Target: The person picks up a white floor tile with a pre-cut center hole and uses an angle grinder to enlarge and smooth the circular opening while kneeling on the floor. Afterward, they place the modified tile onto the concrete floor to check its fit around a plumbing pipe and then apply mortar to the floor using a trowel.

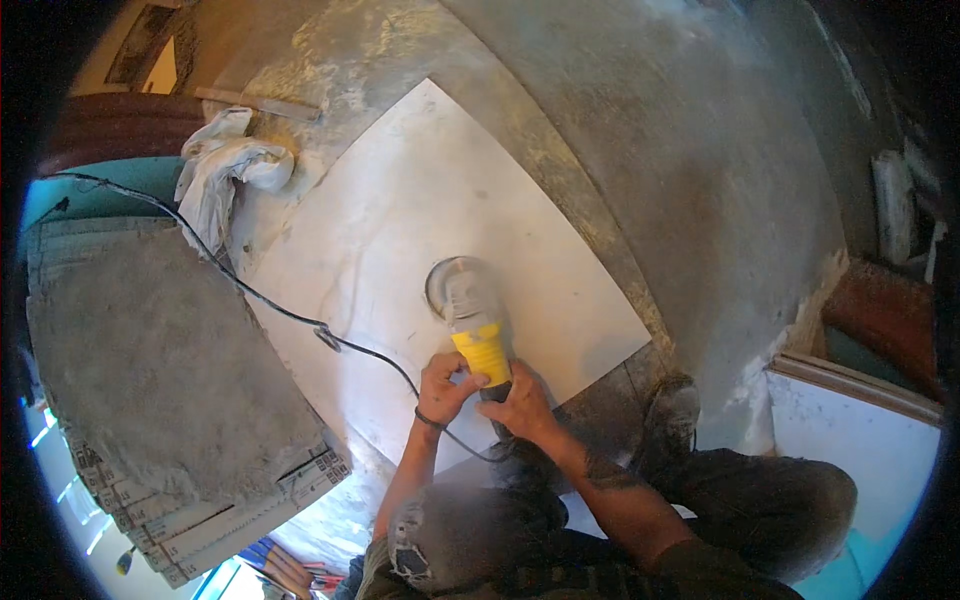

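Note:
A yellow angle grinder (482, 357) with a dusty grey head lies over the large white panel (400, 190). Its round disc (437, 287) rests on or just above the panel; which one I cannot tell. My left hand (446, 388) grips the left side of the yellow body near its rear, thumb across it. Around the dark rear end of the tool closes my right hand (524, 404). Both thumbs almost meet on top. A black power cord (272, 300) runs from the upper left, under my left wrist, towards the back of the grinder.
Dusty flattened cardboard (150, 350) lies on the left. A crumpled white plastic bag (235, 165) sits beyond it, beside a wooden strip (258, 103). Pale dust coats the grey floor (690, 170). My bent knees flank the panel's near edge. Hand tools (280, 565) lie at the lower left.

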Tool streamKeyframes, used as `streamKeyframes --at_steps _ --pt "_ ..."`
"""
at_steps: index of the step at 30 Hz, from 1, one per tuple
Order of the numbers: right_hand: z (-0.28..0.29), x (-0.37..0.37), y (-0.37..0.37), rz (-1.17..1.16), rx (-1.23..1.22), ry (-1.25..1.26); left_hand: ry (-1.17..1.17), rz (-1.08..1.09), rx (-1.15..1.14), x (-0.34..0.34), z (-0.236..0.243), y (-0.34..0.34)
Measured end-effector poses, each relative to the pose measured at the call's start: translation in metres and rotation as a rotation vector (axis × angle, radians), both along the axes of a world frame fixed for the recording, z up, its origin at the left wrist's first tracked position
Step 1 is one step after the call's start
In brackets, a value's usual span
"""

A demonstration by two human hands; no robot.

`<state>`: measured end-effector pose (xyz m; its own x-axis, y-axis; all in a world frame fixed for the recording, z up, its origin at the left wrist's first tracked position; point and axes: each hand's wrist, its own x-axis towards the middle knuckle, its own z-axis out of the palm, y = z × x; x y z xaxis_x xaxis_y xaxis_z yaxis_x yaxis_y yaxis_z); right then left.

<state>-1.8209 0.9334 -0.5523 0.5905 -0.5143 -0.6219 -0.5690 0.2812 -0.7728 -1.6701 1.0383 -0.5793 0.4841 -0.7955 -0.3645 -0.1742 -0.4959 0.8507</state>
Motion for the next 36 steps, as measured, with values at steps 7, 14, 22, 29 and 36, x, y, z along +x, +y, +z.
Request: streamKeyframes --at_steps 7,14,22,29,36 --pt "-0.007 -0.001 0.000 0.038 -0.044 0.002 0.034 0.013 -0.020 -0.001 0.004 -0.001" --pt "-0.003 0.000 0.000 0.021 -0.061 -0.013 0.009 -0.040 0.007 0.002 0.011 -0.007" --pt "-0.003 0.000 0.000 -0.003 -0.113 -0.046 -0.028 -0.053 -0.013 0.002 0.018 -0.015" --pt "0.007 0.003 -0.004 0.019 -0.056 0.011 -0.025 -0.020 -0.007 0.003 0.024 -0.019" --pt "-0.011 -0.004 -0.001 -0.013 -0.023 -0.045 -0.031 0.005 0.054 -0.003 0.018 -0.018"
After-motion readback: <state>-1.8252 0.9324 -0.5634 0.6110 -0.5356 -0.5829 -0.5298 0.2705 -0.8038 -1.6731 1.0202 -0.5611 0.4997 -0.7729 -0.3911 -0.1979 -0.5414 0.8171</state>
